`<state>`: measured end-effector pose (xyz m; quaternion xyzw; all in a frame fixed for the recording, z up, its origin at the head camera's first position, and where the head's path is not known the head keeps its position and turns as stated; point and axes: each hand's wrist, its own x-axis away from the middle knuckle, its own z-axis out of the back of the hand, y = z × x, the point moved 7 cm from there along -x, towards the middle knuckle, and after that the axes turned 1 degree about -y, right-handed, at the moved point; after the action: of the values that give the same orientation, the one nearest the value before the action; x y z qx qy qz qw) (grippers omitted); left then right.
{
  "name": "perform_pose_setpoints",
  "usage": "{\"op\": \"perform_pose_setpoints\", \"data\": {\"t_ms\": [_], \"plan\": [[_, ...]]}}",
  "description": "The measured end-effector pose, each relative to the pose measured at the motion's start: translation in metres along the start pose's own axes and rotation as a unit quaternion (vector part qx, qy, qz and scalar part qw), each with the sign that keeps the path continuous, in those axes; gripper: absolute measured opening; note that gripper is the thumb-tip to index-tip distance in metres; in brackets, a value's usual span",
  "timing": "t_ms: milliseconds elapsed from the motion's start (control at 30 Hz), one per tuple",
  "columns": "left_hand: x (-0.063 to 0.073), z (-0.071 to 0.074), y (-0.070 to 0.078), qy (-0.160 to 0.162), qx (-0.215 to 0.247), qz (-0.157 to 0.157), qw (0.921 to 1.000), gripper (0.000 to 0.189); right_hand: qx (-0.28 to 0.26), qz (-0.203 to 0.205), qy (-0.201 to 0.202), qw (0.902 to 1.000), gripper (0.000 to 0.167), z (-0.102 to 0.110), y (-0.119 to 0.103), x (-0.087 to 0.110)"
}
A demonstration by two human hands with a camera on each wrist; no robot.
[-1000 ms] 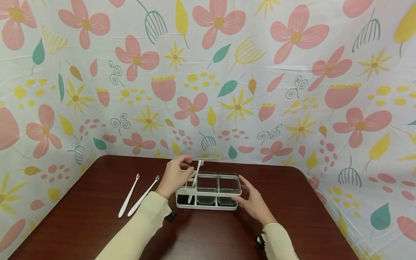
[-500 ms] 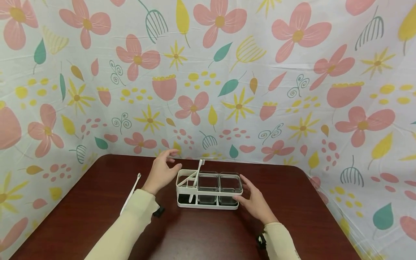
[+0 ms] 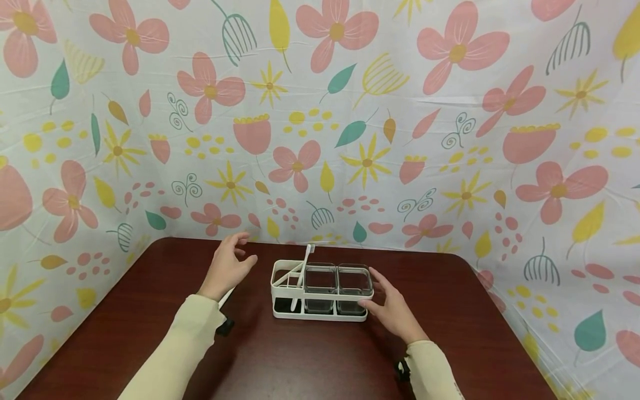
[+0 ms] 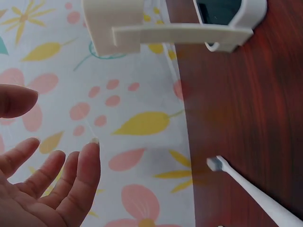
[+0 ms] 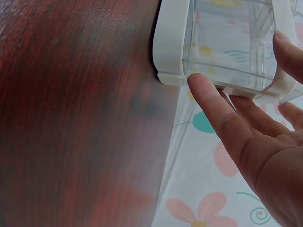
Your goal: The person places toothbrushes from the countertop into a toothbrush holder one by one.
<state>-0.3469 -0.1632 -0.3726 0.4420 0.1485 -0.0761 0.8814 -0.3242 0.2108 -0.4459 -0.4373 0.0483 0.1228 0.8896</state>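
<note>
My right hand (image 3: pixel 392 308) holds the right end of a white toothbrush holder (image 3: pixel 320 318), thumb at the front rail and fingers along the side. In the right wrist view its fingertips touch the white frame (image 5: pixel 170 42). A white toothbrush (image 3: pixel 303 272) leans in the holder's left compartment, bristles up. My left hand (image 3: pixel 227 266), holding nothing, hovers left of the holder with fingers apart and loosely bent. Below it a loose white toothbrush (image 4: pixel 255 194) lies on the table; in the head view the hand and sleeve hide most of it.
Two clear square cups, a middle cup (image 3: pixel 320 279) and a right cup (image 3: pixel 355 280), sit in the holder. The dark wooden table (image 3: pixel 320 361) ends at a flowered curtain (image 3: pixel 320 139) behind. A black strap (image 3: pixel 401 369) is on the right wrist.
My left hand has drawn away from the holder to the left, over the loose toothbrushes, leaving one toothbrush leaning in the holder. The right hand has stayed on the holder's end.
</note>
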Motion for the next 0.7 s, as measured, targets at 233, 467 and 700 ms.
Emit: {"op": "perform_pose_setpoints", "data": {"t_ms": [233,467,700], "plan": [[0.003,0.004,-0.015,-0.014,-0.032,0.017,0.9993,0.055,-0.001,0.001,-0.001,1.0000,0.082,0.000,0.001,0.000],[0.005,0.003,-0.031,-0.054,-0.102,0.048,0.9922,0.064,0.000,0.003,0.001,1.0000,0.083,0.000,0.001,-0.001],[0.007,0.000,-0.044,-0.105,-0.176,0.070,0.9763,0.076,-0.007,0.002,-0.002,1.0000,0.083,-0.001,0.000,-0.001]]}}
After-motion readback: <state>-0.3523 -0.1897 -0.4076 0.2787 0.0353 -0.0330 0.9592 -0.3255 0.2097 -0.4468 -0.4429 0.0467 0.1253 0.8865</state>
